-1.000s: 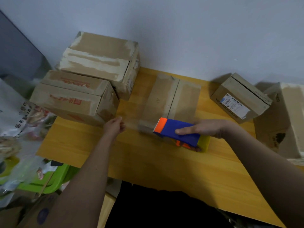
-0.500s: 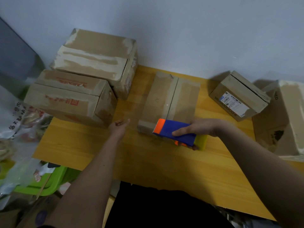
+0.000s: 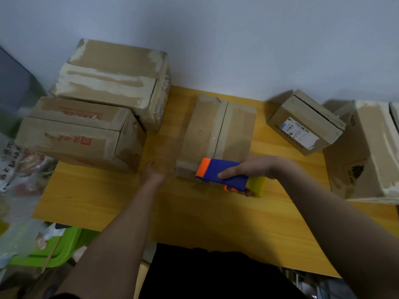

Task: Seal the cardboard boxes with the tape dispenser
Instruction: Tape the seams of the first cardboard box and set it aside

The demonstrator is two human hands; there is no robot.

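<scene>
- Head view: on our table (image 3: pixel 194 212), the two big boxes (image 3: pixel 103 100) far left look closed; whether taped, we cannot tell.
- Middle box (image 3: pixel 207 134) carries tape along its seam.
- Small labelled box (image 3: pixel 302 124) at right looks unsealed.
- Our right hand (image 3: pixel 250 169) grips the tape dispenser (image 3: pixel 224 174) at the middle box's near end; our left hand (image 3: pixel 153 173) is blurred, grip unclear.

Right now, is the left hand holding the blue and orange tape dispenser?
No, the right hand grips the blue and orange tape dispenser; the left hand is beside the flat cardboard box.
</scene>
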